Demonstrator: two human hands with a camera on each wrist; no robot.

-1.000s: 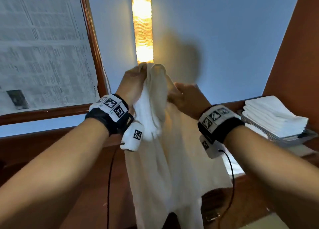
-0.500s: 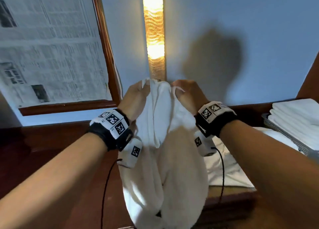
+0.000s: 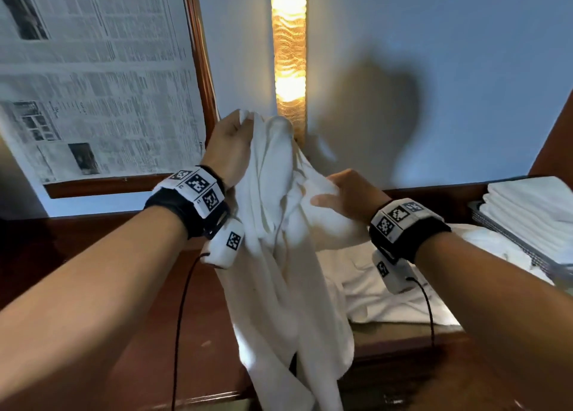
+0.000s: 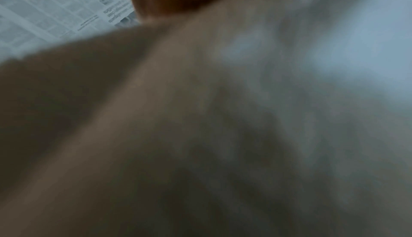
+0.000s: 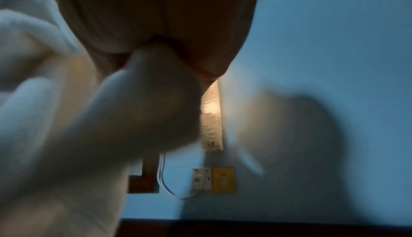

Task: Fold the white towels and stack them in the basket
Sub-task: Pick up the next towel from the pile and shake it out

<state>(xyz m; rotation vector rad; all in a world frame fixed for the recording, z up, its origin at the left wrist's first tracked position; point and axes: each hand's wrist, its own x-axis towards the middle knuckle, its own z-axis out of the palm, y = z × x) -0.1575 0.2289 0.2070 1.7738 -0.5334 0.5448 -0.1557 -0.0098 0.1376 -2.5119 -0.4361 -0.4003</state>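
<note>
A white towel [image 3: 279, 255] hangs crumpled in the air in front of me, its lower end dangling past the wooden table's [image 3: 130, 342] front edge. My left hand [image 3: 231, 144] pinches the towel's top edge, held high. My right hand [image 3: 347, 193] is lower and to the right, with fingers curled into a bunch of the cloth at mid-height. In the right wrist view the towel [image 5: 138, 103] bulges out from under the palm. The left wrist view is filled by blurred towel [image 4: 200, 135]. Folded white towels [image 3: 533, 212] are stacked in the basket [image 3: 496, 234] at the far right.
More unfolded white cloth [image 3: 387, 292] lies on the table between me and the basket. A lit vertical wall lamp [image 3: 288, 47] is straight ahead. A wood-framed window covered in newspaper [image 3: 93, 78] fills the upper left. A wall switch [image 5: 214, 179] sits below the lamp.
My right hand has dropped from beside the left hand at the towel's top edge to a lower, more rightward grip on the cloth. The left hand stays high.
</note>
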